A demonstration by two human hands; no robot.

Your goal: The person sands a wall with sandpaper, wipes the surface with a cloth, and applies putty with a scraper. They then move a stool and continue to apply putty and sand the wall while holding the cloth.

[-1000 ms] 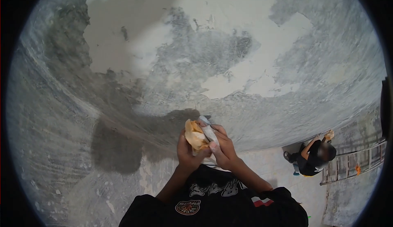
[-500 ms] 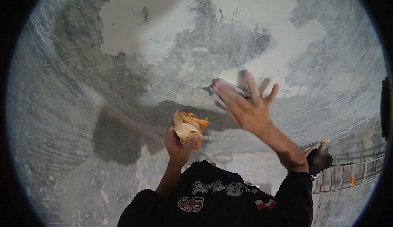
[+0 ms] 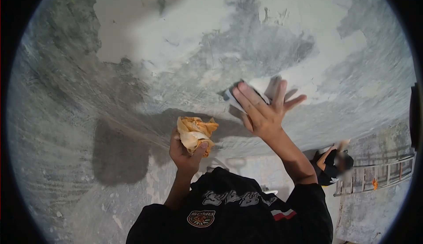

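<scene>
My left hand (image 3: 187, 158) was closed around a crumpled orange-and-cream sheet (image 3: 194, 131), the thumb laid across its near side; whether it was cloth or paper I could not tell. I held it up in front of the mottled grey wall (image 3: 172, 85), above the wall's lower edge and apart from my other hand.

My right hand (image 3: 266, 118) was spread wide, palm towards the wall. Its index and middle fingers lay over a flat, pale-grey piece with a dark edge (image 3: 234, 101), set against the wall just below the smooth white patch (image 3: 141, 46). My fingers hid most of that piece, so I could not tell its material. The ring and little fingers fanned out beyond it.

Below were my black printed shirt (image 3: 229, 208) and, well off to the right, a co-worker in black (image 3: 330, 167) beside a grey ladder (image 3: 388, 173) with a small orange object (image 3: 375, 183) on it.
</scene>
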